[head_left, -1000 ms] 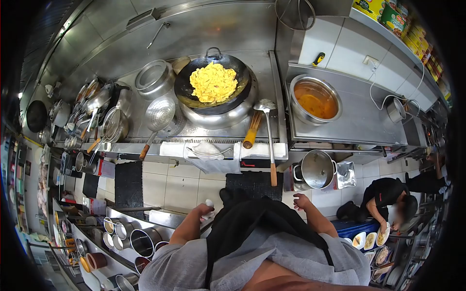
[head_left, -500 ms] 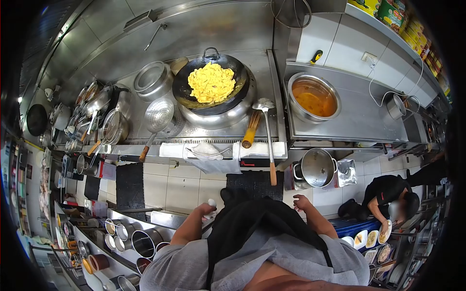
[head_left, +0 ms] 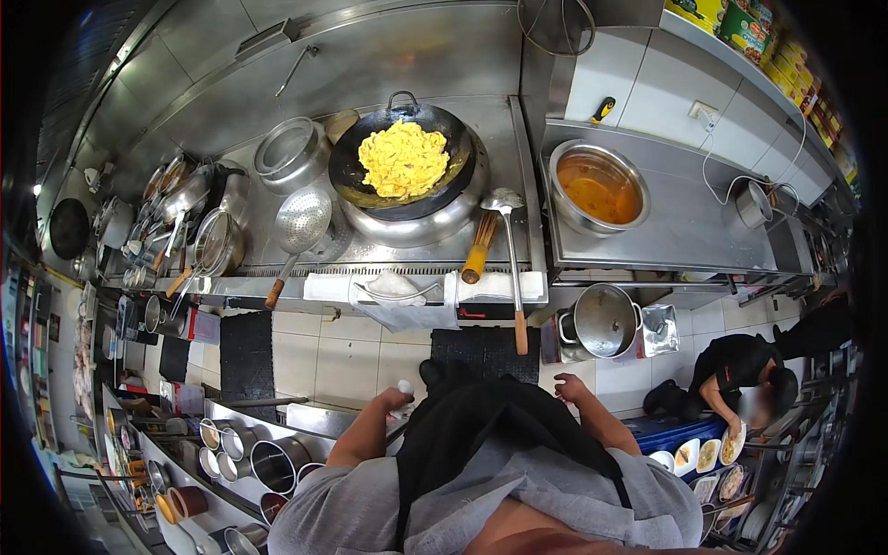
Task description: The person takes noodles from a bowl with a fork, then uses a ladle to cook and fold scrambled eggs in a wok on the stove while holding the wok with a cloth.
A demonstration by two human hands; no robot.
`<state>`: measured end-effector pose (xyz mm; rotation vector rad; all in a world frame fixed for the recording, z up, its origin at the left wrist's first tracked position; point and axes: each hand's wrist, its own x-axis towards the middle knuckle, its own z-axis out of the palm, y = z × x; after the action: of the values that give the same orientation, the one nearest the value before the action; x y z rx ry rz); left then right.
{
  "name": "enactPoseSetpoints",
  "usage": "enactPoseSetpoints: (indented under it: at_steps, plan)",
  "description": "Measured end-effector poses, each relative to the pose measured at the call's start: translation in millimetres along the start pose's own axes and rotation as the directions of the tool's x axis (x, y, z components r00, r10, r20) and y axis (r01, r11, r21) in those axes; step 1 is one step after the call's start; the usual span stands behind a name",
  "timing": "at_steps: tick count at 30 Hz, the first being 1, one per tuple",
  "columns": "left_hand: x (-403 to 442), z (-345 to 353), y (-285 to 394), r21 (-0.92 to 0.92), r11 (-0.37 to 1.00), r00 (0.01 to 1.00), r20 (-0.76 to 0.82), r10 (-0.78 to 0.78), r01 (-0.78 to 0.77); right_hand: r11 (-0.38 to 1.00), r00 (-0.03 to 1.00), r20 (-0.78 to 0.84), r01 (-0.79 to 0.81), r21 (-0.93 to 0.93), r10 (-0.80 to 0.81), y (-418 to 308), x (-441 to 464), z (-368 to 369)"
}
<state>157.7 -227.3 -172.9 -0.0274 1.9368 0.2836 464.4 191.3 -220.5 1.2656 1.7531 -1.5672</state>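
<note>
Right hand slightly lower, half open, empty, left hand clasping something white, tiled floor before counter edge

In your left hand the white thing is partly covered, too small to identify, while well beyond your right hand a co-worker is partly blurred and shelved packages are cut by the top edge.
</note>
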Motion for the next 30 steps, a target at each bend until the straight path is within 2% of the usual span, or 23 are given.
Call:
enactPoseSetpoints:
  at_steps: [14,22,30]
  plan:
    - [14,7,-12,-0.057,0.998,1.0,0.016,0.003,-0.002,0.999,1.0,-0.003,-0.02,-0.031,0.02,-4,2,-5]
    - [12,4,-11,-0.025,1.0,0.997,0.073,-0.013,0.015,1.0,1.0,0.018,-0.018,-0.012,0.018,-5,4,-2]
    - [19,8,-19,-0.042,0.999,0.999,0.039,-0.005,0.006,0.999,1.0,0.019,-0.004,-0.034,0.004,-6,7,0]
